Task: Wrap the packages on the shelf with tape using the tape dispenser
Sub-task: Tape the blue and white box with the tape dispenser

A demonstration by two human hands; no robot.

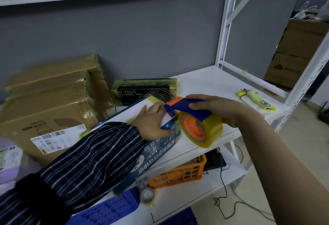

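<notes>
A flat blue and white package [156, 150] lies on the white shelf [210, 85], its near end over the front edge. My left hand [153, 120] lies across its top, fingers flat and thumb down on the side. My right hand [216, 108] grips the blue and orange tape dispenser [188, 108], whose yellowish tape roll [204, 128] hangs beside the package's right end. The dispenser's orange tip meets the package top by my left fingers.
Taped brown cardboard boxes [48, 103] are stacked at the back left. A black taped package [144, 91] leans against the grey wall. A yellow utility knife [256, 100] lies at the shelf's right. Below sit an orange crate [179, 173], a tape roll [146, 195] and a blue crate [114, 210].
</notes>
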